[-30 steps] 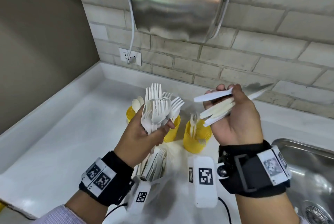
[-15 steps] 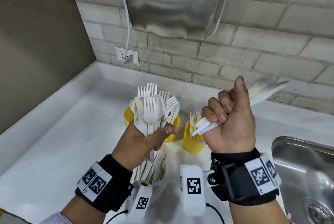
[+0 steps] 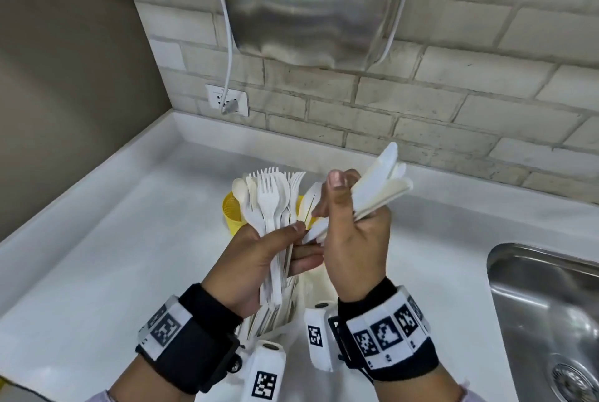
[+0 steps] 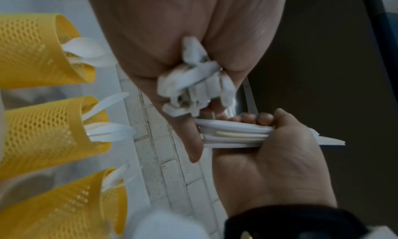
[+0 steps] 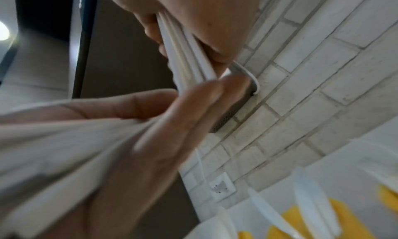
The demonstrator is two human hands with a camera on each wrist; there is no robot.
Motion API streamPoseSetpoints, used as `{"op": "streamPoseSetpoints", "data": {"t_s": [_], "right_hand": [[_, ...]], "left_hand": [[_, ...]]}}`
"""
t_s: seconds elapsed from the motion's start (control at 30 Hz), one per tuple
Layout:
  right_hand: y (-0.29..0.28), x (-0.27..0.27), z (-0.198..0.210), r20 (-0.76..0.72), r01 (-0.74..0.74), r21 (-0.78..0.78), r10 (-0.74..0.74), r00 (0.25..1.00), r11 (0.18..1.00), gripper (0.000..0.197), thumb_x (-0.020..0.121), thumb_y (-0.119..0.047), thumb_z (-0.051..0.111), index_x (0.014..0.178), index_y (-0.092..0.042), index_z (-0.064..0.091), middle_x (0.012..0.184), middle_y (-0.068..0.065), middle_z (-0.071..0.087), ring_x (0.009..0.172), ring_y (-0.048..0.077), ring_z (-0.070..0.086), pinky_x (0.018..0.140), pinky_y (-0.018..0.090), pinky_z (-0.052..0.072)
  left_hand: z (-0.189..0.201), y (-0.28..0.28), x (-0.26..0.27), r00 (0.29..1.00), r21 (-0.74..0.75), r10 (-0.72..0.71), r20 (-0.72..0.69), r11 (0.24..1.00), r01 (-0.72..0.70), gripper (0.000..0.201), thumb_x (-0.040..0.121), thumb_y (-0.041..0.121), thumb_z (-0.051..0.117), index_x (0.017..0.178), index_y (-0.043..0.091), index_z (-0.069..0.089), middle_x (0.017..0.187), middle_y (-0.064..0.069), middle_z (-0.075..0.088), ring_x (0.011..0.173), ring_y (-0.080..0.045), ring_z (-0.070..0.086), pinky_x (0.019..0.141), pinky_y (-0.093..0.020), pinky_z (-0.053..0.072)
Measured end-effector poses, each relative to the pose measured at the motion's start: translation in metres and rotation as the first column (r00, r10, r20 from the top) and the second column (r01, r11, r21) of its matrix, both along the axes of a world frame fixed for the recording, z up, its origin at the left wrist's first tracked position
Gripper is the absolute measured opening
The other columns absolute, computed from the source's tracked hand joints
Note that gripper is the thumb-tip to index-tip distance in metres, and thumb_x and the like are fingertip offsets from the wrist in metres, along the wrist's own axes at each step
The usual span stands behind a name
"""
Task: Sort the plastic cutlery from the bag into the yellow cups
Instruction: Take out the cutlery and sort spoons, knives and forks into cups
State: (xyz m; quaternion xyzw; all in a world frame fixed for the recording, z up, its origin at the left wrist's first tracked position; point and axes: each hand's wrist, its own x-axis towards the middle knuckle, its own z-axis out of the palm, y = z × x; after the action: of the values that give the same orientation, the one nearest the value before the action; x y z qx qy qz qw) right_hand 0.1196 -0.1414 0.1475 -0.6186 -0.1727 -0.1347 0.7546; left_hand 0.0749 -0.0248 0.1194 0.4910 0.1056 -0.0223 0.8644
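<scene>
In the head view my left hand [image 3: 301, 244] grips an upright bundle of white forks and spoons [image 3: 270, 204] by the handles. My right hand [image 3: 340, 204] grips several white knives [image 3: 379, 187] that point up and to the right. It sits right against the left bundle, fingers touching it. A yellow mesh cup [image 3: 231, 212] shows behind the bundle; the other cups are hidden there. The left wrist view shows three yellow cups [image 4: 43, 140] with cutlery in them. The clear bag [image 3: 285, 317] with more cutlery lies under my wrists.
A steel sink [image 3: 544, 304] is sunk into the white counter [image 3: 129, 255] at the right. A metal hand dryer [image 3: 308, 3] hangs on the brick wall above, its cord plugged into an outlet [image 3: 227, 99]. A brown wall closes the left side.
My right hand has moved left with the knives until it meets the left hand's bundle. The knives now tilt more upright. The left hand has stayed about where it was.
</scene>
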Motion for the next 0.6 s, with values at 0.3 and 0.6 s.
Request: {"op": "streamPoseSetpoints", "data": {"t_s": [0.3,0.6], "right_hand": [[-0.028,0.027,-0.019,-0.145,0.047,-0.214,-0.079,0.986,0.976,0.032,0.088,-0.026,0.058,0.066,-0.005,0.07,0.063,0.004,0.07,0.066,0.015,0.069,0.065,0.025,0.051],[-0.05,0.051,-0.027,-0.674,0.299,0.32,-0.006,0.739,0.899,0.028,0.095,-0.03,0.059,0.083,-0.009,0.073,0.055,0.004,0.043,0.039,0.017,0.031,0.043,0.025,0.032]], "left_hand": [[-0.001,0.002,0.002,0.997,0.028,0.075,0.004,0.997,-0.075,0.026,0.096,0.006,0.057,0.116,-0.011,0.061,0.113,-0.029,0.071,0.104,-0.044,0.071,0.091,-0.046,0.059],[-0.005,0.015,0.003,0.972,0.182,0.221,0.077,0.956,-0.232,0.01,0.099,0.011,0.058,0.099,0.007,0.067,0.074,-0.013,0.063,0.049,-0.02,0.046,0.047,-0.027,0.041]]}}
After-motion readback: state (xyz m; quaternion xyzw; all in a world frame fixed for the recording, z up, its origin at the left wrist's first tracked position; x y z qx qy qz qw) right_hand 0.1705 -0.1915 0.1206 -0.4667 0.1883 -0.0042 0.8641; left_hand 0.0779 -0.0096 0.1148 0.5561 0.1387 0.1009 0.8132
